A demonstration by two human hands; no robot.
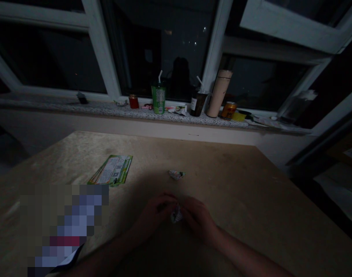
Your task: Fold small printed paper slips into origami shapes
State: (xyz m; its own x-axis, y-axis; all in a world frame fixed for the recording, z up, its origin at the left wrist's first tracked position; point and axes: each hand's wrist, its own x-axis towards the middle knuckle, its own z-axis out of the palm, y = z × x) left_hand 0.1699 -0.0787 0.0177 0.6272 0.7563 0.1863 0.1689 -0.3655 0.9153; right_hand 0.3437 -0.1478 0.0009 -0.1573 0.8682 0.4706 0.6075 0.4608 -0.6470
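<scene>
The scene is dim. My left hand (158,213) and my right hand (197,219) meet over a wooden table (245,184), fingers pinched together on a small crumpled piece of printed paper (176,214) held between them. A second small folded paper piece (176,174) lies on the table just beyond my hands. A green and white leaflet (112,170) lies flat to the left of it.
A stone windowsill (77,108) runs behind the table with a green cup with a straw (159,98), a dark cup (197,103), a tall tan flask (219,93), a can (228,110) and a red jar (133,101). A blurred-out object (63,227) lies at the table's left front.
</scene>
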